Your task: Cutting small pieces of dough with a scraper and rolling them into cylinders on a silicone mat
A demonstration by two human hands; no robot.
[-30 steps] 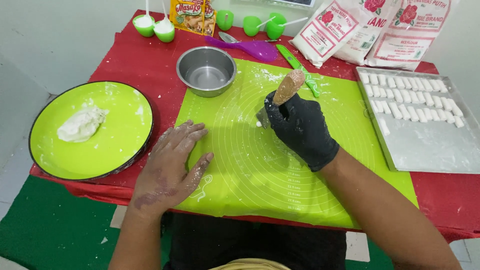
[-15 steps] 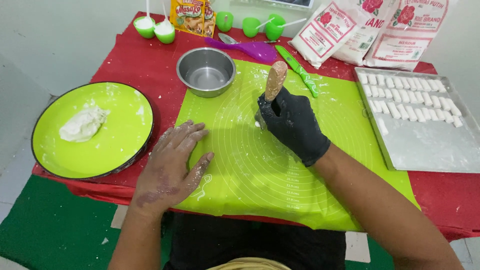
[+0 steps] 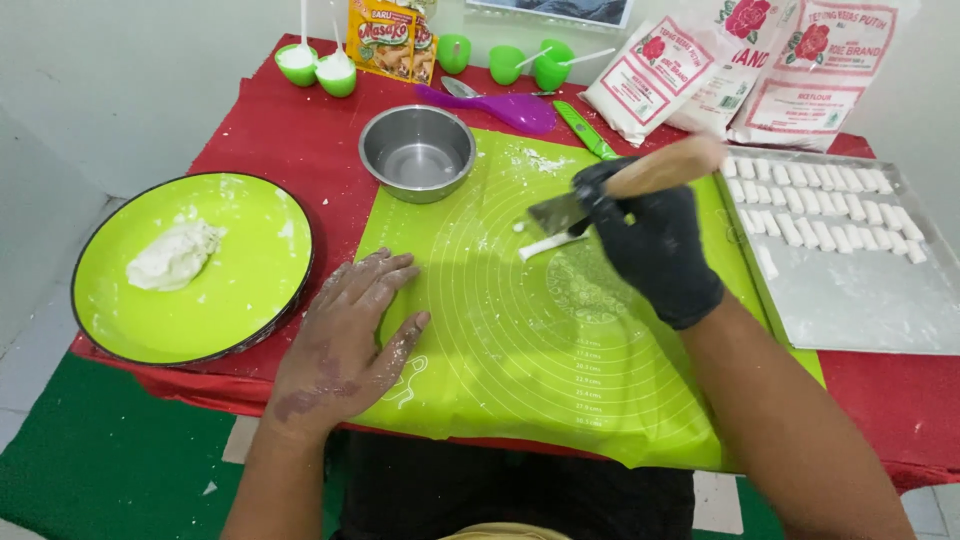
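My right hand [image 3: 655, 250], gloved black, is closed round the wooden handle of a scraper [image 3: 560, 212]; its metal blade points left of the fist, edge near a short white dough strip [image 3: 548, 244] just beside my fingers on the green mat [image 3: 520, 350]. The strip looks soft, light, floury and easily squashed, best lifted from beneath. My left hand [image 3: 345, 335] lies open, flat on the mat.
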